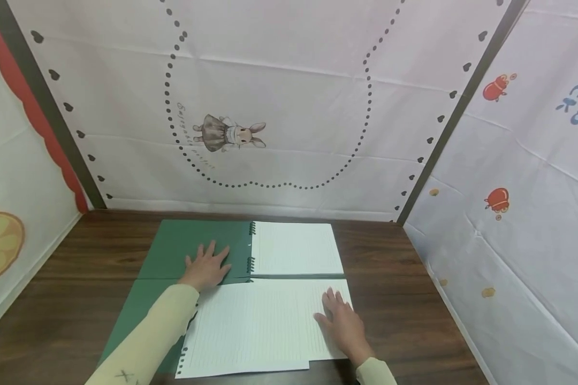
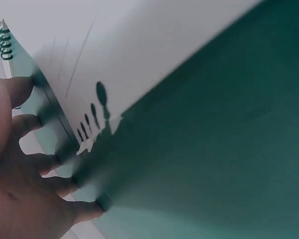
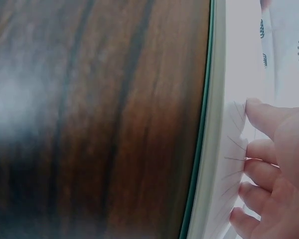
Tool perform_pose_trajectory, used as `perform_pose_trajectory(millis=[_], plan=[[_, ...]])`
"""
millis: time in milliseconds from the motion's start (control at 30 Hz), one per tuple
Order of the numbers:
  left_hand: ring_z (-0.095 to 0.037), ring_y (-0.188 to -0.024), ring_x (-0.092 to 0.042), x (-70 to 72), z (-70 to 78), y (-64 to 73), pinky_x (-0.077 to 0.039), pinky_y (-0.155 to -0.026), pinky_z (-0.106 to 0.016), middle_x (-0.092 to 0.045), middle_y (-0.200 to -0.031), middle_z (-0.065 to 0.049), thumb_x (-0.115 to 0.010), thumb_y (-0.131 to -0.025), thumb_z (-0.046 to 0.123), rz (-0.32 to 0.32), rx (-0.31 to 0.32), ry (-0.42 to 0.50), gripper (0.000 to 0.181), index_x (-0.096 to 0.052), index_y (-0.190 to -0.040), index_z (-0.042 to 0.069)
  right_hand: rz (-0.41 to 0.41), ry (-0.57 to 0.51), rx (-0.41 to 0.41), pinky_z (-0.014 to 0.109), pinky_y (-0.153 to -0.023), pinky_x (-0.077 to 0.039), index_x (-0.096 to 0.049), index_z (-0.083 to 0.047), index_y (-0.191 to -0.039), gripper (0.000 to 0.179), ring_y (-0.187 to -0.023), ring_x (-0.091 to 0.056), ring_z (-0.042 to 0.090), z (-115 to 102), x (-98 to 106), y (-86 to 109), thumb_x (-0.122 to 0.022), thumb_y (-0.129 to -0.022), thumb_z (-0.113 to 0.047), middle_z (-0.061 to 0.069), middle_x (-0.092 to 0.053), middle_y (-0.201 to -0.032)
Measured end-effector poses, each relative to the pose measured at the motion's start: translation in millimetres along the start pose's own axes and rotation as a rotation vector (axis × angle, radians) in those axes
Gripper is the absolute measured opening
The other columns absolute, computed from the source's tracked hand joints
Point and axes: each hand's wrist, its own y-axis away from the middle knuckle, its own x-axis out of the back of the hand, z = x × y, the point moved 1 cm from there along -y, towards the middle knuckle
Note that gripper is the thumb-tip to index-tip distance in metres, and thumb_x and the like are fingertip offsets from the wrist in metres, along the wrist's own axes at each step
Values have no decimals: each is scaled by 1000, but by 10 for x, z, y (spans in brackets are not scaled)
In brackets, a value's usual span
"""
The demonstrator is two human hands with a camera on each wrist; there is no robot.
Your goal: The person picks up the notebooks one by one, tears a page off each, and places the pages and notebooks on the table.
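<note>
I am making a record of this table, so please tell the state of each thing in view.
Far notebook: open, green cover to the left
Near notebook: open, partly covered
Lined sheet: apparently loose, lying across near notebook
Left hand: fingers spread, on far notebook's green cover
Right hand: fingertips touching near notebook
Back cloth: hanging, creased

— What stands behind the dark-brown wood-grained table (image 1: 390, 278)?
— A creased white cloth panel (image 1: 294, 107) printed with a sideways, grey-skirted rabbit (image 1: 228, 133).
— And on the right-hand white cloth (image 1: 534, 262)?
— Small red printed figures (image 1: 498, 200), possibly fruit.
</note>
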Motion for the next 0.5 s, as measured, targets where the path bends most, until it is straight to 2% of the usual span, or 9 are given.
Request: perform_pose_trajectory(millis=[267, 500], plan=[[-56, -143, -9, 26, 16, 2, -13, -104, -80, -14, -158, -29, -49, -100, 37, -41, 0, -13, 61, -30, -153, 12, 21, 27, 2, 65, -103, -36, -55, -7, -137, 57, -137, -40, 42, 0, -12, 11, -66, -90, -37, 15, -43, -151], [-57, -142, -10, 41, -4, 42, -13, -103, -80, -14, -158, -29, -51, -99, 37, -47, 2, -7, 63, -30, -152, 11, 79, 70, 57, 61, -100, -43, -61, -5, -130, 53, -134, -47, 38, -37, 0, 12, -69, -87, -35, 14, -52, -144]])
